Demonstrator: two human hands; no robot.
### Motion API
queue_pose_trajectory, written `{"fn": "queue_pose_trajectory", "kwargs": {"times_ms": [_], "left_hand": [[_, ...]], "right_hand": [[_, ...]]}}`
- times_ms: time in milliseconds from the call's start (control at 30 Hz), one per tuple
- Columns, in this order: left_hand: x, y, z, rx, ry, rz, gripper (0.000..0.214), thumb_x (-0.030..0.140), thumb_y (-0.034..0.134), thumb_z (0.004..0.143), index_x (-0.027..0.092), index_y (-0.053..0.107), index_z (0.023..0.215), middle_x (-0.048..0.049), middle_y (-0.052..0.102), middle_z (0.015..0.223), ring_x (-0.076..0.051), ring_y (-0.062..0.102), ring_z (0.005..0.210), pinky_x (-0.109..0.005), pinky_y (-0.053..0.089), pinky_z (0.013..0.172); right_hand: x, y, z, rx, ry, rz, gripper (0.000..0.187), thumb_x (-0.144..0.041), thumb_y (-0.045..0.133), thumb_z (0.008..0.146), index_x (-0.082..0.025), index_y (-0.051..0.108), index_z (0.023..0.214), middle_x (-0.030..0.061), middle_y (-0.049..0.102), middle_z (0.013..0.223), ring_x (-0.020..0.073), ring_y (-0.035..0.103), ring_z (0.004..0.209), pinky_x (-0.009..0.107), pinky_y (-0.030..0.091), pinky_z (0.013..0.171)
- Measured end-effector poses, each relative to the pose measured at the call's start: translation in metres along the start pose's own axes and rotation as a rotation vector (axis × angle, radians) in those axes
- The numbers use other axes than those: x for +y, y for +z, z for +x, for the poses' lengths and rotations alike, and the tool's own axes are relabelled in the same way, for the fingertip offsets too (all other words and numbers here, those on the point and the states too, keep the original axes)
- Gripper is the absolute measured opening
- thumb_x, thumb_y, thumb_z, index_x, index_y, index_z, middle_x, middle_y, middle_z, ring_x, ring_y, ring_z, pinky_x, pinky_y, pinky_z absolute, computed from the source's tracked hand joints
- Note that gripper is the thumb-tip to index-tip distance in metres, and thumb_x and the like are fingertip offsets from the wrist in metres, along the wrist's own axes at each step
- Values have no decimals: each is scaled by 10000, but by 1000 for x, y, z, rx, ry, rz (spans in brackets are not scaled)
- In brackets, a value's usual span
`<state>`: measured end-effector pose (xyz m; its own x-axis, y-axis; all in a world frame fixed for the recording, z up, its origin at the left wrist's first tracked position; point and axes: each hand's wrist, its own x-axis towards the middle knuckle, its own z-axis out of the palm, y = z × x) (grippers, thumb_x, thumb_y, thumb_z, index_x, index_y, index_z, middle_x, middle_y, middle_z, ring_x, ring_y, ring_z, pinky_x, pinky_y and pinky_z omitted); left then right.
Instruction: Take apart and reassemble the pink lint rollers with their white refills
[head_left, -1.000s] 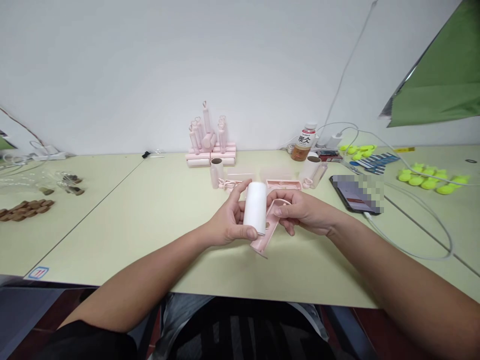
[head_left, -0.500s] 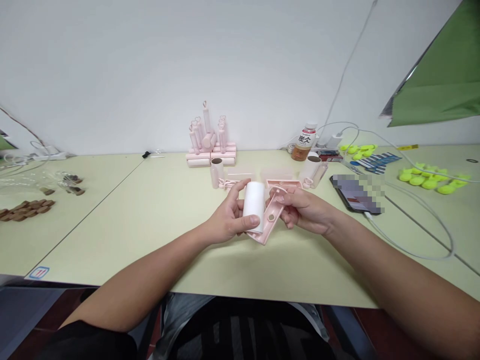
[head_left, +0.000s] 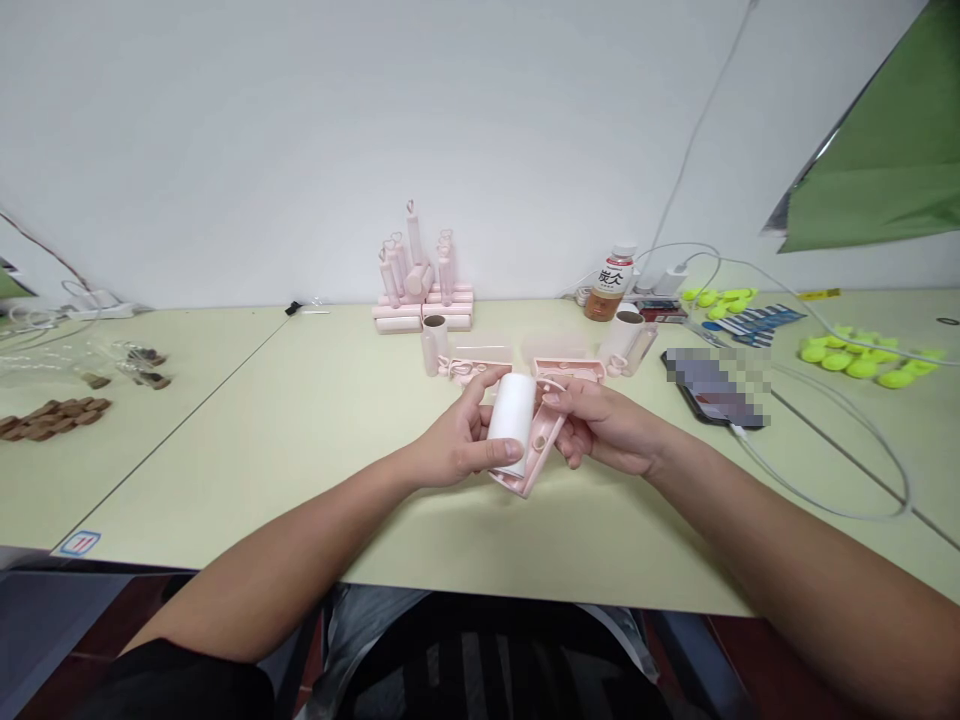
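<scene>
- Holding a smooth white cylindrical roll (head_left: 514, 415), left hand (head_left: 457, 445) curls partway round it from nine o'clock, thumb across the front near the lower end.
- Right hand (head_left: 600, 425), at three o'clock, pinches a pale pink trough-shaped plastic shell (head_left: 534, 460) between thumb and fingers by its upper end; remaining fingers loosely bent.
- Roll and shell sit at clock centre, apparently raised over the pale green tabletop (head_left: 375, 530). Roll overlies part of the shell; whether it is seated or merely in front, cannot tell.
- Step in hand looks like matching roll to shell. Best judged by angle: shell's lower end points toward seven o'clock, roll nearer six; turn one until their long axes agree.
- Light left grip advisable; a hard thumb could dent or mark the white surface.
- Right thumb sits close to the shell's end wall; probably better on the outer edge, leaving the trough free.
- Shell looks thin, so ease, don't force.
- Working low over the table seems prudent. Black phone (head_left: 686, 395) lies between two and three o'clock, well apart; its white cable (head_left: 904, 480) loops at three, near the right forearm.
</scene>
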<state>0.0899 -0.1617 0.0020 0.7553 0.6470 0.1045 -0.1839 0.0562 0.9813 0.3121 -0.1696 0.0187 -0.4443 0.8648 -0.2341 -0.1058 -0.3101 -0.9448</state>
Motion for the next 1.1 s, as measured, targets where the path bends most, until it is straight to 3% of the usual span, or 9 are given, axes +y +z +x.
{"fn": "queue_pose_trajectory", "kwargs": {"times_ms": [133,267,500,667,833,967,1100], "left_hand": [[2,0,-2,-25,17,47,897,330,756,766,283,155,1431,-70,615,1022,-175,620,790,-272,494,641],[4,-2,-4,-39,55,187,853,292,723,767,296,167,1414,-82,611,1077,-192,613,844,-285,474,678],[8,-7,-4,-17,123,550,844,228,660,728,258,193,1430,-94,575,1120,-231,572,924,-338,463,744],[7,-15,-4,-20,142,730,847,267,628,705,227,227,1450,-126,510,1242,-292,549,1020,-409,468,815],[12,-19,-3,-184,314,761,754,319,557,760,246,287,1460,-131,489,1369,-333,547,1119,-482,433,937],[18,-16,-4,-273,368,764,686,383,482,848,236,298,1492,-133,493,1434,-341,543,1181,-480,427,976],[19,-12,-5,-276,328,833,682,372,489,857,258,305,1505,-100,489,1462,-328,547,1209,-458,435,993]], "right_hand": [[3,3,1,39,-50,-134,395,-528,714,794,-176,580,912,11,681,678,114,625,483,226,562,444],[4,8,2,158,-255,-357,461,-552,707,792,-171,631,1039,17,655,730,162,667,618,269,576,515],[10,8,2,226,-456,-574,449,-540,636,847,-182,640,1118,11,615,787,114,555,555,253,485,489],[8,6,-1,3,-259,-423,400,-559,614,866,-197,539,1019,-72,466,630,62,383,447,184,308,395],[4,-3,-4,-211,-54,-232,420,-472,760,773,-206,472,925,-68,546,623,49,416,407,164,306,378],[2,-4,-4,-248,11,-186,483,-609,694,776,-185,507,913,-17,611,599,91,521,432,181,393,384],[3,-2,-1,-168,27,-185,468,-603,714,761,-190,501,821,-31,585,566,104,572,460,168,430,371]]}}
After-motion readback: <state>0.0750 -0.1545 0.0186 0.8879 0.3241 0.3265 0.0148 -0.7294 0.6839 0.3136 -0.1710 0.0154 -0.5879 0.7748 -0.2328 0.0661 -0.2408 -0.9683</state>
